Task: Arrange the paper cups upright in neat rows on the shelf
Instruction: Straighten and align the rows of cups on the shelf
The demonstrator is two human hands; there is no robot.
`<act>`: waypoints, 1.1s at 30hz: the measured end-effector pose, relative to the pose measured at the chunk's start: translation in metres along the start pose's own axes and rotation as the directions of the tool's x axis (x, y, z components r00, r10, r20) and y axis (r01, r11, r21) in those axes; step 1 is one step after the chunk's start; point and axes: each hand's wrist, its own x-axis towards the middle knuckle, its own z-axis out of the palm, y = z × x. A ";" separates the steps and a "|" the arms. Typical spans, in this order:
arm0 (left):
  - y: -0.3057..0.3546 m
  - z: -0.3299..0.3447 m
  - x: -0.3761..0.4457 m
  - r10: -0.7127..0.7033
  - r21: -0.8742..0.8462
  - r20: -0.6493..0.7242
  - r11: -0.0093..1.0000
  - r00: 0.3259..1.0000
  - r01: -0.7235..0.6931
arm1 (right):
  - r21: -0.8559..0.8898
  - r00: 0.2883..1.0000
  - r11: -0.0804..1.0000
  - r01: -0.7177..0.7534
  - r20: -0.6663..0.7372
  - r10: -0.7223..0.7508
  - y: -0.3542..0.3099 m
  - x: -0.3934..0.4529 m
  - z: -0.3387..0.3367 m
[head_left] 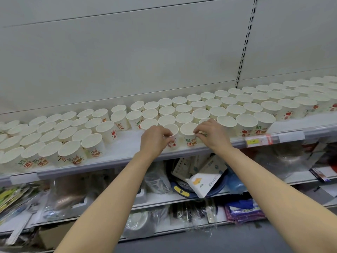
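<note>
Several white paper cups with red and green print stand upright in rows along the white shelf (127, 141). At the front middle, my left hand (155, 138) pinches the rim of one upright cup (172, 129). Right beside it stands another upright cup (188, 129), whose rim my right hand (211, 133) pinches. These two cups are at the shelf's front edge, just ahead of the packed rows. A bare strip of shelf lies left of my left hand, between the cup groups.
The shelf's front rail carries a yellow and red price tag (259, 140). Lower shelves hold packaged goods, a white box (204, 183) and plastic-wrapped items. A slotted upright (245, 44) runs up the grey back panel.
</note>
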 end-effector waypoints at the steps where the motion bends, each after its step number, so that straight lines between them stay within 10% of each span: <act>1: 0.000 0.002 0.000 0.007 0.012 0.006 1.000 1.000 -0.007 | -0.002 1.000 1.000 0.003 0.000 -0.003 0.000 -0.001 0.000; 33: -0.044 -0.026 -0.025 0.071 -0.005 -0.104 0.997 0.992 -0.072 | -0.095 0.957 0.965 0.243 -0.142 -0.255 -0.038 0.018 0.010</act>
